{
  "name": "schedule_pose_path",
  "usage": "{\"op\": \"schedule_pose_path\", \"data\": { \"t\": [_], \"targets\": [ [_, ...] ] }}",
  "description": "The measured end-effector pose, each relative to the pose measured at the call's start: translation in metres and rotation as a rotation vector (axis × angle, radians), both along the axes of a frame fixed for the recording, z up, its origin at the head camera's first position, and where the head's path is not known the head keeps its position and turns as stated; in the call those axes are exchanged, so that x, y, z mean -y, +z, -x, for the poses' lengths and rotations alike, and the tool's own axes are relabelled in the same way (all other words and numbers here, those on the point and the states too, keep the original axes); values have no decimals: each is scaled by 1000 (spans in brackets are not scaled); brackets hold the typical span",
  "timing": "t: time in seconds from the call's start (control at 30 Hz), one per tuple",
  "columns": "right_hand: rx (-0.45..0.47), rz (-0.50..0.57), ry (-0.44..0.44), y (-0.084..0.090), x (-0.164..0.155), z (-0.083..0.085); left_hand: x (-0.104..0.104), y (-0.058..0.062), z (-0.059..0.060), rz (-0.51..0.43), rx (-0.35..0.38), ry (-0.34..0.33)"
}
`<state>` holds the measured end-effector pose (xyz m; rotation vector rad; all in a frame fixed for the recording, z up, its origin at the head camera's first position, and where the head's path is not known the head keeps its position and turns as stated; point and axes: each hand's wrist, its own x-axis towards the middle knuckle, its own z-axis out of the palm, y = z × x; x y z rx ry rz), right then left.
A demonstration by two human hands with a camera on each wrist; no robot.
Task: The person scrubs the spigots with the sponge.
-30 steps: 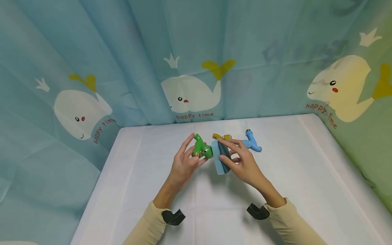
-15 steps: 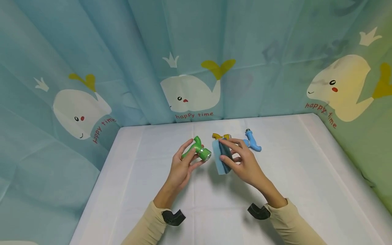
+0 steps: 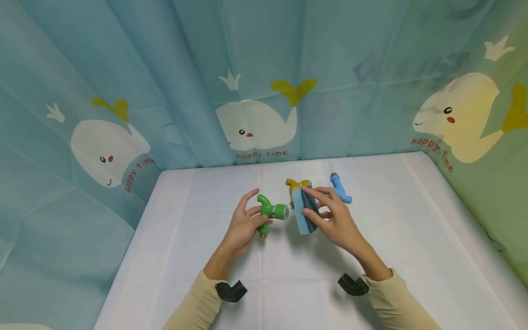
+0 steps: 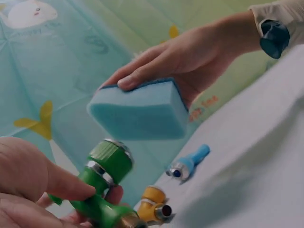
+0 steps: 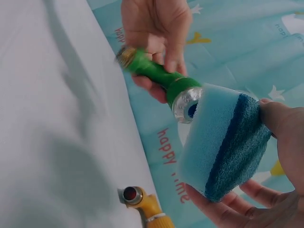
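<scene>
My left hand (image 3: 242, 224) pinches a green faucet (image 3: 266, 211) between thumb and fingers, its ribbed knob pointing right and its brass threaded end pointing down. In my right hand (image 3: 336, 222) is a blue sponge (image 3: 302, 211), with a dark scouring side toward the palm and the pale foam side facing the faucet. The left wrist view shows the sponge (image 4: 142, 109) above and to the right of the knob (image 4: 111, 159). From the right wrist, the knob's silver end (image 5: 186, 105) appears right at the foam's edge.
Behind the sponge lies a yellow faucet (image 3: 292, 184) on the white table (image 3: 198, 256), partly hidden. A light blue faucet (image 3: 339, 189) lies to its right. A curtain with whale prints (image 3: 255, 126) hangs along the table's back edge.
My left hand has turned the green faucet so its knob points right and its threaded end down. The sponge has shifted slightly right with my right hand, uncovering more of the yellow faucet.
</scene>
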<state>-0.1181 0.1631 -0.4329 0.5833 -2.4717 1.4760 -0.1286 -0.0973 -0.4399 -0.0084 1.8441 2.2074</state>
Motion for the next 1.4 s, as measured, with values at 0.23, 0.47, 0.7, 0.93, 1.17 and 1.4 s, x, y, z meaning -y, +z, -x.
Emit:
{"op": "schedule_pose_path", "data": {
  "t": [0.23, 0.47, 0.7, 0.93, 1.17, 1.4],
  "targets": [
    [6, 7, 7, -2, -4, 1, -3, -4, -1, 32, -78, -46],
    [-8, 36, 18, -2, 5, -3, -8, 0, -5, 91, -132, -54],
    [-64, 39, 4, -7, 21, -1, -13, 5, -8, 18, -157, -11],
    [-89, 130, -16, 0, 23, -1, -13, 3, -9, -46, -288, 39],
    [-51, 142, -37, -2, 17, 1, -12, 1, -9, -95, -362, 122],
    [-86, 101, 3, 7, 20, 2, -12, 8, -12, -143, -360, 145]
  ]
}}
